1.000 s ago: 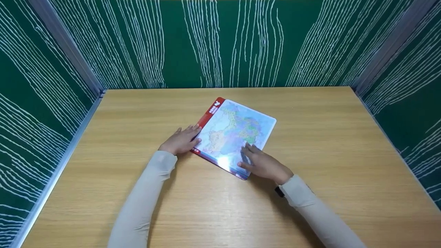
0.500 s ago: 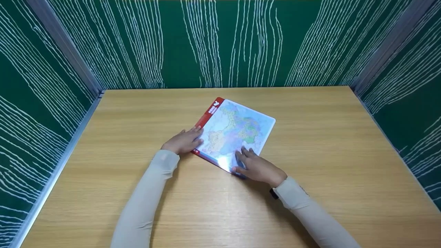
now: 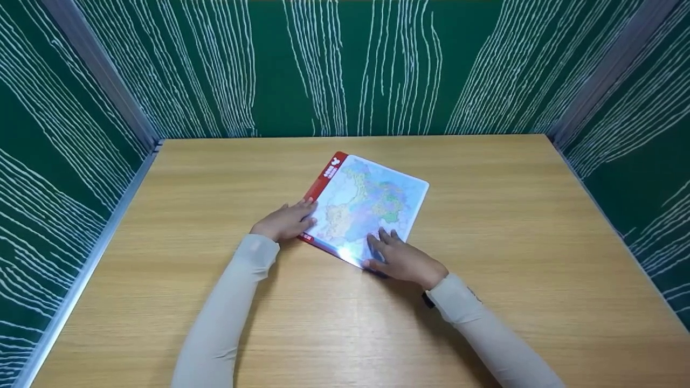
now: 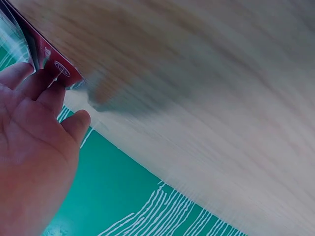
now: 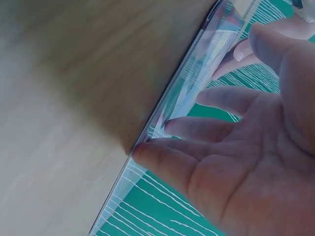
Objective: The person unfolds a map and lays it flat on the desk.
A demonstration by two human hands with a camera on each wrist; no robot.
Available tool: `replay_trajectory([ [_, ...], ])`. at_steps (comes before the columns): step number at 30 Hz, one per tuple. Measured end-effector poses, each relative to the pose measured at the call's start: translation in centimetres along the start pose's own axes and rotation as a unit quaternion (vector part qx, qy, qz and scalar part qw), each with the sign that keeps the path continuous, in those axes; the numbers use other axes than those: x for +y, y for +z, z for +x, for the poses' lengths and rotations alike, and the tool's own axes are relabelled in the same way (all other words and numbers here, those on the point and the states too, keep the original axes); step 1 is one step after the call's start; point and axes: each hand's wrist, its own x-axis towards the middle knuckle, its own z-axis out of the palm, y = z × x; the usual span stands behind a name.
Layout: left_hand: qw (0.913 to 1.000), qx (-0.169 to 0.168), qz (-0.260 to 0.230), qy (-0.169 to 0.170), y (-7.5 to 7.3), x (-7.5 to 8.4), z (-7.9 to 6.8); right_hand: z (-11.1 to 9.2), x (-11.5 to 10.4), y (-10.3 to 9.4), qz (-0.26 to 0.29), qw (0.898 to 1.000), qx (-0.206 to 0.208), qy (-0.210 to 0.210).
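A glossy flat map board (image 3: 366, 199), with a red strip (image 3: 323, 180) along its left side, lies turned at an angle on the wooden table. My left hand (image 3: 285, 221) rests on its left corner, fingers extended over the red strip. In the left wrist view the left hand (image 4: 34, 137) touches the board's red edge (image 4: 49, 56). My right hand (image 3: 405, 262) lies over the near right corner with fingers spread, hiding that corner. The right wrist view shows the right hand (image 5: 241, 152) with fingertips against the board's shiny surface (image 5: 197, 64).
The wooden table (image 3: 512, 226) extends around the board on all sides. Green walls (image 3: 302, 64) with white wavy lines stand behind and at both sides, with grey posts (image 3: 102, 70) at the corners.
My right hand has slid slightly left and toward me over the near corner of the board. The left hand has shifted only a little, and the board lies almost where it was.
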Motion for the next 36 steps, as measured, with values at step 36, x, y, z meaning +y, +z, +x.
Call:
replay_trajectory([
  [36, 0.9998, -0.009, -0.017, -0.006, 0.4, -0.4, -2.1, 0.6, 2.7, -1.6, -0.015, 0.998, 0.0, -0.065],
])
